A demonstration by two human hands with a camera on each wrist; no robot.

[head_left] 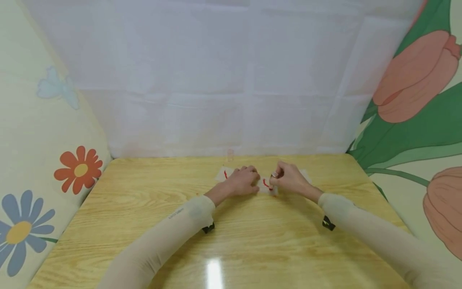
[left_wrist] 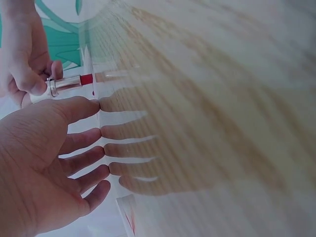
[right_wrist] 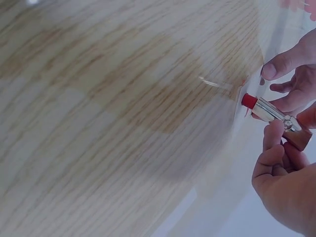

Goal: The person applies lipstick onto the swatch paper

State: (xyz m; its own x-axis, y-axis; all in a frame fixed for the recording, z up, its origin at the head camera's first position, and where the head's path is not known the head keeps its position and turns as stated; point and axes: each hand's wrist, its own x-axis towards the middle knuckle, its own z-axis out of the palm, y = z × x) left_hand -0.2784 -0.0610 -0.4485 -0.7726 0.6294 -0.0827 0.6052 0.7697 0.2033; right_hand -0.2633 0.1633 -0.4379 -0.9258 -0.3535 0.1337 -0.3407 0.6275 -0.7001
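My right hand (head_left: 291,179) pinches a lipstick (right_wrist: 266,110) with a red bullet and a shiny silvery tube. Its red tip points down at the white paper (head_left: 263,189) in front of me, right by a curved red line (head_left: 265,183). Just to the left, my left hand (head_left: 242,182) has its fingers spread, with the fingertips resting down at the paper's left side. In the left wrist view the fingers (left_wrist: 81,160) of this hand are long and relaxed, and the lipstick tip is close beside the thumb. Part of the paper is hidden beneath the hands.
Another white paper (head_left: 220,175) with a red stroke lies left of my left hand. A further white paper (head_left: 305,175) shows behind my right hand. The glossy wooden table (head_left: 173,172) ends at a white cloth backdrop (head_left: 202,116), with flower-patterned sheets at both sides.
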